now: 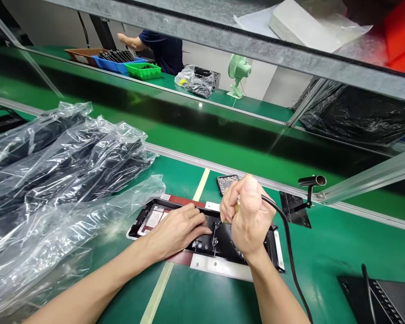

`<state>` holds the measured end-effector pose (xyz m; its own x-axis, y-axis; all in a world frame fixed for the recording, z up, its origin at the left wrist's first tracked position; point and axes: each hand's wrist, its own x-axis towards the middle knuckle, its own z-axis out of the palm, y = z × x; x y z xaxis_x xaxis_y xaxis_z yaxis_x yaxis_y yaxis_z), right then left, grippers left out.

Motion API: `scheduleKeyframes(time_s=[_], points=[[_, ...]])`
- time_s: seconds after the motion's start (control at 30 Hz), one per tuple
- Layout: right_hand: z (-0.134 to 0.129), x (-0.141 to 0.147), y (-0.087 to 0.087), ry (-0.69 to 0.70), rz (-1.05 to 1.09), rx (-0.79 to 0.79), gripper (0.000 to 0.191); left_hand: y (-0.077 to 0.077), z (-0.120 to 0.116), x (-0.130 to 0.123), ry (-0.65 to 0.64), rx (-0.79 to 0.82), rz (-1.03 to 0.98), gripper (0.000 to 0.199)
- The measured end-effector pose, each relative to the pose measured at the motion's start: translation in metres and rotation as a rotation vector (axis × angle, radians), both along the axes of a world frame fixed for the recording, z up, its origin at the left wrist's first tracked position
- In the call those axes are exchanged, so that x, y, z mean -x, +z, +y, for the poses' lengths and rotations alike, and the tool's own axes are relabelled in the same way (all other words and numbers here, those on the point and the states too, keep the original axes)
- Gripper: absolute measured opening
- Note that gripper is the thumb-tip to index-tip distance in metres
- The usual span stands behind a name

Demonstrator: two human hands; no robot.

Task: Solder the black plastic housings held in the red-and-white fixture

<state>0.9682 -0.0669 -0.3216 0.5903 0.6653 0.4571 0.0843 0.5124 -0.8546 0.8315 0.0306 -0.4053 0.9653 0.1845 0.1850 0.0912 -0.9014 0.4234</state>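
A long black plastic housing (222,238) lies open side up on a red and white fixture (219,266) on the green bench. My left hand (178,229) rests on the housing's middle with its fingers stretched out over the inner ribs. My right hand (251,216) is closed around a corded tool (236,208) with a yellowish handle, held upright over the right half of the housing. A black cable (285,220) leaves the top of the fist and runs down to the right. The tool's tip is hidden behind the hand. Behind the fist sits a small black tray (227,182) of tiny metal parts.
Clear plastic bags with black parts (70,157) cover the left side. A metal tube holder (312,181) stands at the right, with a black panel (381,297) nearer. Beyond the frame are colored bins (143,71), a green fan (238,72) and another person (162,49). A metal shelf (222,33) crosses overhead.
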Motion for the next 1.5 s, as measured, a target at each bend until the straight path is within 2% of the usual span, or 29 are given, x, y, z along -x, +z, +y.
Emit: scheduleKeyframes(time_s=[0.27,0.47,0.67,0.83,1.03,1.13,1.23,1.37,1.5], points=[[-0.001,-0.005,-0.004,0.004,-0.068,0.087,0.042,0.003,-0.002,0.000,-0.012,-0.127,-0.031,0.030],[-0.004,-0.005,0.002,-0.008,-0.155,0.095,0.046,0.003,-0.003,-0.001,0.007,-0.113,-0.110,0.031],[-0.002,-0.004,-0.001,-0.005,-0.127,0.109,0.046,0.004,-0.004,-0.002,0.003,-0.140,-0.137,0.030],[0.001,-0.004,-0.001,0.013,-0.167,0.102,0.047,0.004,-0.004,-0.001,0.004,-0.097,-0.163,0.033],[0.003,-0.004,-0.001,0.003,-0.186,0.132,0.048,0.004,-0.006,0.000,0.137,0.026,-0.246,0.029],[0.003,-0.005,-0.002,-0.023,-0.187,0.136,0.049,0.013,-0.010,-0.001,0.227,0.138,-0.273,0.030],[0.002,-0.006,-0.004,-0.025,-0.181,0.119,0.048,0.031,-0.017,-0.004,0.279,0.293,-0.252,0.037],[0.003,-0.009,-0.006,-0.010,-0.186,0.098,0.047,0.058,-0.025,-0.012,0.294,0.533,-0.309,0.043],[0.004,-0.010,-0.005,0.013,-0.175,0.088,0.047,0.073,-0.031,-0.028,0.275,0.664,-0.445,0.045]])
